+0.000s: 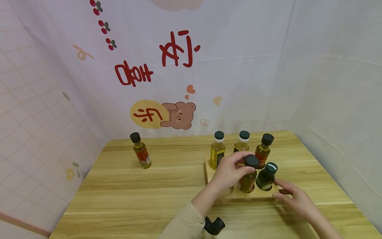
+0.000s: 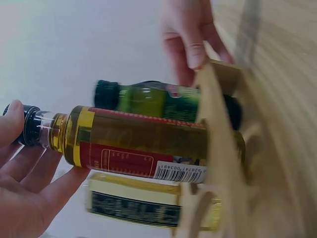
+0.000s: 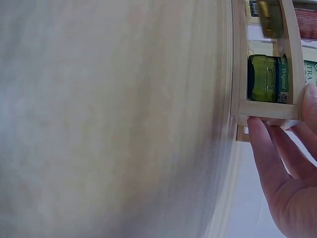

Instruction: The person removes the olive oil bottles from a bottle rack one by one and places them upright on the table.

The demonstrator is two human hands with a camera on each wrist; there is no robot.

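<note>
My left hand grips a red-labelled oil bottle by its black cap and neck. Its base sits inside the front middle hole of a wooden rack; in the left wrist view the bottle passes through the top board. My right hand holds the rack's front right corner, fingertips against the end piece in the right wrist view. Beside that hand stands a dark green bottle in the front right hole. Part of the rack's front left is hidden behind my left hand and forearm.
Along the rack's back row stand two yellow oil bottles and a red-labelled one. Another red-labelled bottle stands alone on the left of the wooden table. A printed cloth hangs behind the table.
</note>
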